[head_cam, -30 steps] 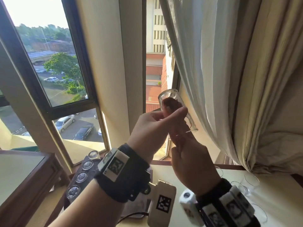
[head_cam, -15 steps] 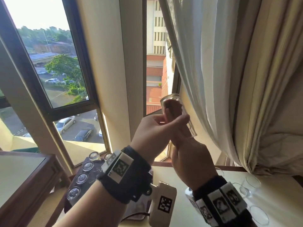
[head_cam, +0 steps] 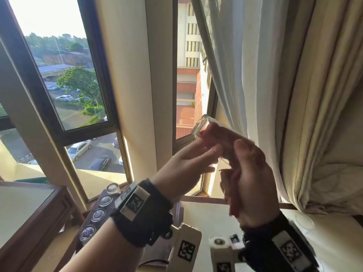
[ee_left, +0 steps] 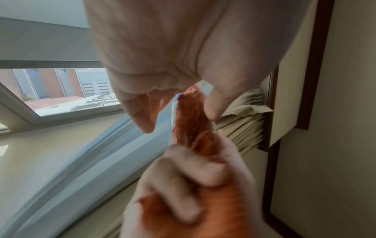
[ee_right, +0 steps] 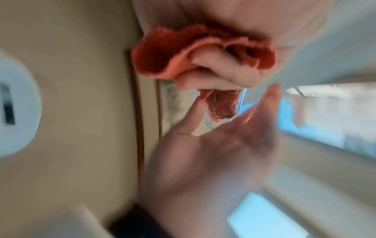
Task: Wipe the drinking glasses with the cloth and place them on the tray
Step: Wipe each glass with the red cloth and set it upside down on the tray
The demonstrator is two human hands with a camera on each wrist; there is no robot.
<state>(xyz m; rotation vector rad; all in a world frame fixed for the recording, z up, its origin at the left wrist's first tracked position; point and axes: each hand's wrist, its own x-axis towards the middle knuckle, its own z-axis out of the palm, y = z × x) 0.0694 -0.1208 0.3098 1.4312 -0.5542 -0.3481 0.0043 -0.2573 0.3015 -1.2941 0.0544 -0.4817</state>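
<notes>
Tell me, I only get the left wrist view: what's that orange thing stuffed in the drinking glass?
Observer: A cloth. The right wrist view shows the right hand gripping its bunched loose end.
Visitor: Where's the tray?
Observer: Head view: a dark tray sits low on the left, carrying four glasses in a row.
Visitor: Any glasses elsewhere?
Observer: Head view shows a faint clear rim on the table, right side.

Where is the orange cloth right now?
The orange cloth is stuffed inside the drinking glass, held up before the window between the left hand and right hand.
</notes>
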